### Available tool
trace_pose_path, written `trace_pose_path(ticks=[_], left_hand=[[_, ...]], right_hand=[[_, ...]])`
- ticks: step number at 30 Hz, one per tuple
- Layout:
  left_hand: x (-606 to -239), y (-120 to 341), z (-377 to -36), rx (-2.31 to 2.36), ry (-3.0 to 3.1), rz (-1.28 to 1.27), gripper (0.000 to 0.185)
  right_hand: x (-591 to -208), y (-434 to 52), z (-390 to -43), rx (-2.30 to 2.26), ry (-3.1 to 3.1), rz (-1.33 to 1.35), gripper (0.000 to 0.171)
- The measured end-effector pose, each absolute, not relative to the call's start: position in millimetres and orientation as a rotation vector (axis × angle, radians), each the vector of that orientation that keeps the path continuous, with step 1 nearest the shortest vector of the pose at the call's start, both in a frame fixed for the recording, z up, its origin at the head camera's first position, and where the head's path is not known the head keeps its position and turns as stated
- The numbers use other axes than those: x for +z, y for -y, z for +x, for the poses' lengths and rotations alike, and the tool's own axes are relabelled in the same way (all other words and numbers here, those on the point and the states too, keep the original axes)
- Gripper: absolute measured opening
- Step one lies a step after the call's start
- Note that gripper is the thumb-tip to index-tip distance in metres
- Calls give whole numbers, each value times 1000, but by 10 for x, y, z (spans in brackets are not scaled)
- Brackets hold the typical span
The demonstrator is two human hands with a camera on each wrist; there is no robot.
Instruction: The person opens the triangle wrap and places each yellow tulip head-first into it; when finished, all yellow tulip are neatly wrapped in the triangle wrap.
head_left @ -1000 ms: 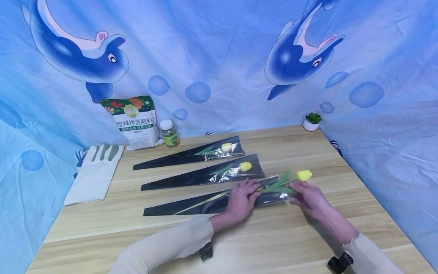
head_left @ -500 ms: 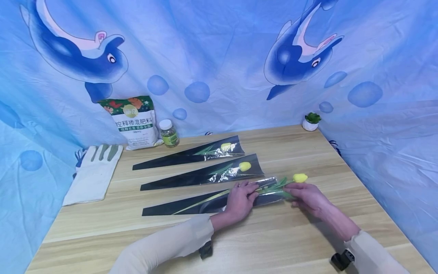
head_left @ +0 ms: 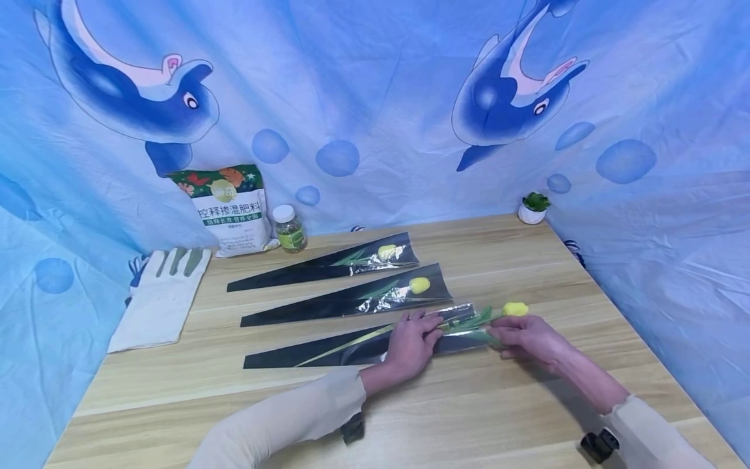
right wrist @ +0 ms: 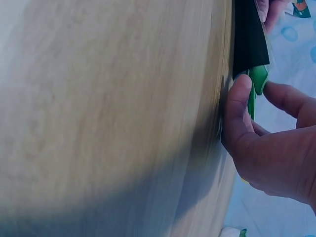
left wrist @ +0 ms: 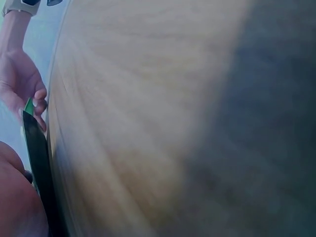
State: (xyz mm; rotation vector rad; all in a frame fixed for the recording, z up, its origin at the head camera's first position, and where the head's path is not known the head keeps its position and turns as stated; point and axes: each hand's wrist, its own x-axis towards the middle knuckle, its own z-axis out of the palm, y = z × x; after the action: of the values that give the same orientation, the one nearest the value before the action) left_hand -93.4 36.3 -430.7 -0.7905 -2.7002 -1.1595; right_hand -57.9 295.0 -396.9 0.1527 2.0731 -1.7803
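Observation:
In the head view, a yellow artificial tulip (head_left: 515,309) lies partly in the nearest black-and-clear flower sleeve (head_left: 272,360). Its pale stem shows along the sleeve, while the bloom sticks out beyond the wide end. My right hand (head_left: 532,339) pinches the tulip just below the bloom, by the sleeve's mouth. Over the sleeve's middle, my left hand (head_left: 410,342) holds it down with thumb and fingers. From the right wrist, green leaves (right wrist: 258,79) show between my right thumb and fingers, right at the sleeve's edge. The left wrist view catches the sleeve (left wrist: 35,148) edge-on.
Two filled sleeves, each with a yellow tulip (head_left: 419,284), lie behind on the wooden table (head_left: 457,417). Farther back stand a fertilizer bag (head_left: 234,221), a lidded jar (head_left: 290,229) and a small potted plant (head_left: 533,208). White gloves (head_left: 161,299) lie at the left.
My right hand has shifted the tulip slightly left and toward me; more of its leaves now lie within the sleeve. My left hand stays in place on the sleeve.

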Motion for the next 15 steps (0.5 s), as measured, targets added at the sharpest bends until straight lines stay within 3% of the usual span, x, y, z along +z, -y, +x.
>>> trace_pose_path(ticks=[8, 15], left_hand=[[-4317, -351, -938, -1150, 2690, -800, 28], [-4320, -339, -939, -1145, 2675, -834, 27]], right_hand=[[-3958, -2955, -575, -1626, -2272, 160, 47], [-3942, -2953, -573, -1356, -2691, 103, 28]])
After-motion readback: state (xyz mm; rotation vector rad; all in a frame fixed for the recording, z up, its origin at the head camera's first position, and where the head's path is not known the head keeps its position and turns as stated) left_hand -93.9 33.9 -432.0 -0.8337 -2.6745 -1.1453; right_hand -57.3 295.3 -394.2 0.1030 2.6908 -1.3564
